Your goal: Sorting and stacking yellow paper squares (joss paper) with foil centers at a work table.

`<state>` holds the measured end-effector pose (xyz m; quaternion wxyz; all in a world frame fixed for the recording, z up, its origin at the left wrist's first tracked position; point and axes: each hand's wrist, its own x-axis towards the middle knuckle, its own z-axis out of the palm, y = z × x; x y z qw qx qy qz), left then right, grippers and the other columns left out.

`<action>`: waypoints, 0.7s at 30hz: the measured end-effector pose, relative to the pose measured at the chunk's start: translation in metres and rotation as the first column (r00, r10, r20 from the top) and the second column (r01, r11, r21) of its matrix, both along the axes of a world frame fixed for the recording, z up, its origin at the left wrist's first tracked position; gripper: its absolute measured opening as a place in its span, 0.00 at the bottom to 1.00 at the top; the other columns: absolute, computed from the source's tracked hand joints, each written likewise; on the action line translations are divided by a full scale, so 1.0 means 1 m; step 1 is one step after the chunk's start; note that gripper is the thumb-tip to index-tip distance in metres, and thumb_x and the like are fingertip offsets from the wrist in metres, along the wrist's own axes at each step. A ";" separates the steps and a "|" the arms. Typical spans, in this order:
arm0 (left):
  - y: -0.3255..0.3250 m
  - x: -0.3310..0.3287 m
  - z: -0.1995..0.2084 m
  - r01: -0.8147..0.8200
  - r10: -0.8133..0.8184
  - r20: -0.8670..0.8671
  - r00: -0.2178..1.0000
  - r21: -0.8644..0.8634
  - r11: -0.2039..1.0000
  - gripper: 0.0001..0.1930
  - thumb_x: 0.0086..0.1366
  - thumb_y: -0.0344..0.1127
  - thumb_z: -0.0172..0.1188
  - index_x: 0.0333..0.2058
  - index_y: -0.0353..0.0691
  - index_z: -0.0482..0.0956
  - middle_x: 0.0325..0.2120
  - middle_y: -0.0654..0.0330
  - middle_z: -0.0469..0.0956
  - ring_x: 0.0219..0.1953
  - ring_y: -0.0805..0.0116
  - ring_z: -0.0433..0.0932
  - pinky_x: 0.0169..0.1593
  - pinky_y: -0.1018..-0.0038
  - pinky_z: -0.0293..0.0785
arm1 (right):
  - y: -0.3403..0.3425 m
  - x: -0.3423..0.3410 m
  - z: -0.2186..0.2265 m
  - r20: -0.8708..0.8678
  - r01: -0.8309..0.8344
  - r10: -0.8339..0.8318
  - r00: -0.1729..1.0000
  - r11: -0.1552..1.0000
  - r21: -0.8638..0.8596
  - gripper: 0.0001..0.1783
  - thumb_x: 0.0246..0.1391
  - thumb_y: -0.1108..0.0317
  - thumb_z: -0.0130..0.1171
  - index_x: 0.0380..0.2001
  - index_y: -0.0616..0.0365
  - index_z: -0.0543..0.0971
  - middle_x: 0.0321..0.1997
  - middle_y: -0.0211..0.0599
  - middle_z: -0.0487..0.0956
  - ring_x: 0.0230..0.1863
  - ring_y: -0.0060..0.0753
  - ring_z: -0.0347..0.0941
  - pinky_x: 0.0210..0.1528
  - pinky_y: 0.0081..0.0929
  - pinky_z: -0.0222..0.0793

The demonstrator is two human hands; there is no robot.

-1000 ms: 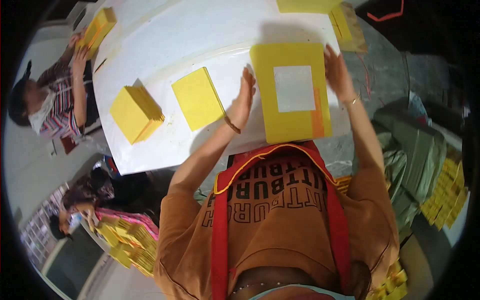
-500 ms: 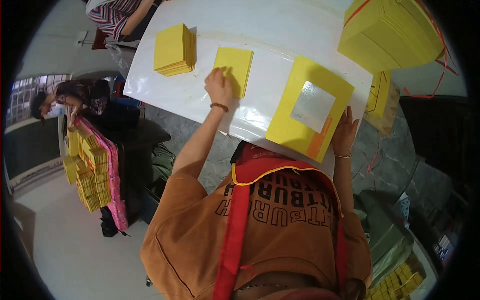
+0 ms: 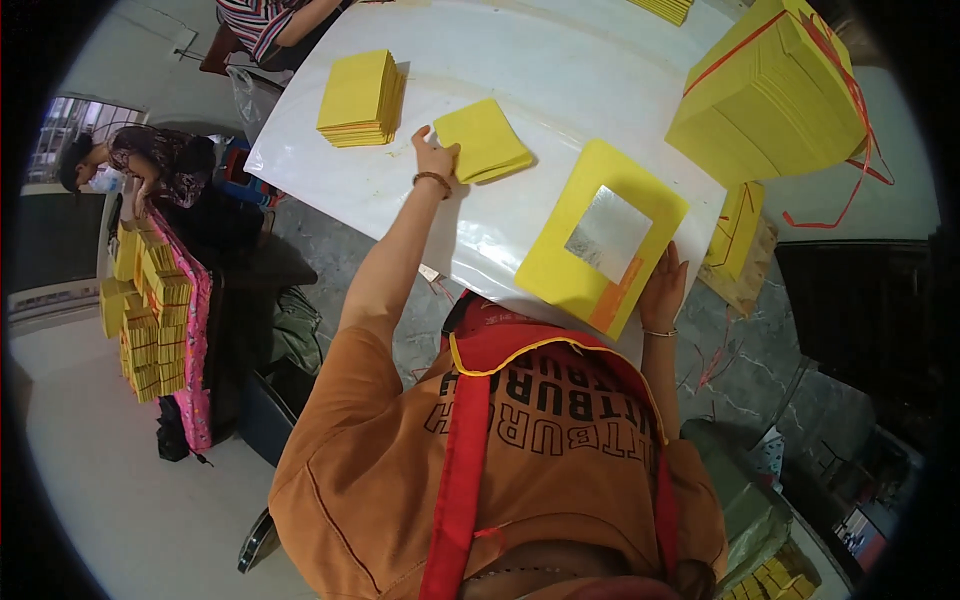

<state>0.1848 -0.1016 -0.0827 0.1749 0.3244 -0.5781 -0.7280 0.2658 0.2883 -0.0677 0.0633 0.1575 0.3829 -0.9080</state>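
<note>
My left hand (image 3: 436, 158) is at the left edge of a folded yellow paper piece (image 3: 484, 138). Its index finger and thumb stand apart, with the thumb at the paper's edge. That piece lies turned on the white table, its lower right corner showing separate layers. In front of me a larger yellow sheet (image 3: 566, 240) lies at a slant, bearing a shiny silver square plate (image 3: 608, 235) and an orange strip (image 3: 627, 292). Beside the sheet's right edge rests my right hand (image 3: 664, 290), fingers stretched out and holding nothing.
A neat yellow paper stack (image 3: 355, 98) stands at the table's left. At the right rises a tall yellow bundle (image 3: 765, 105) tied with red string. A co-worker's striped sleeve (image 3: 262, 28) shows top left; another person (image 3: 160, 165) bends over a pink-edged table with yellow bundles (image 3: 155, 330).
The folded yellow piece has turned and shifted right, and my left hand has gone from lying on it to its left edge. My right hand stays beside the larger sheet. The whole view has shifted slightly.
</note>
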 end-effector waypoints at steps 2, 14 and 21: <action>0.008 0.004 -0.018 0.045 -0.026 0.069 0.997 -0.294 0.955 0.26 0.49 0.24 0.60 0.48 0.44 0.63 0.33 0.51 0.72 0.33 0.64 0.76 0.31 0.69 0.74 | -0.003 -0.001 0.002 -0.008 -0.011 0.011 1.000 1.000 0.002 0.35 0.60 0.46 0.32 0.61 0.60 0.48 0.65 0.43 0.50 0.65 0.38 0.45 0.65 0.35 0.41; 0.062 0.009 0.009 0.070 0.042 0.298 0.954 -0.355 0.932 0.18 0.48 0.30 0.59 0.41 0.40 0.70 0.34 0.50 0.75 0.36 0.56 0.75 0.39 0.69 0.72 | -0.001 0.000 0.001 -0.024 -0.041 0.042 0.999 0.999 0.035 0.27 0.62 0.54 0.34 0.59 0.58 0.54 0.62 0.38 0.56 0.62 0.36 0.51 0.62 0.34 0.47; 0.052 0.011 0.008 0.233 -0.018 0.407 0.913 -0.486 0.842 0.20 0.47 0.32 0.62 0.41 0.41 0.70 0.35 0.51 0.75 0.38 0.58 0.75 0.41 0.71 0.71 | -0.002 0.001 -0.003 -0.059 -0.039 0.039 0.998 0.999 -0.009 0.25 0.62 0.56 0.35 0.58 0.57 0.56 0.61 0.40 0.58 0.61 0.36 0.52 0.62 0.33 0.46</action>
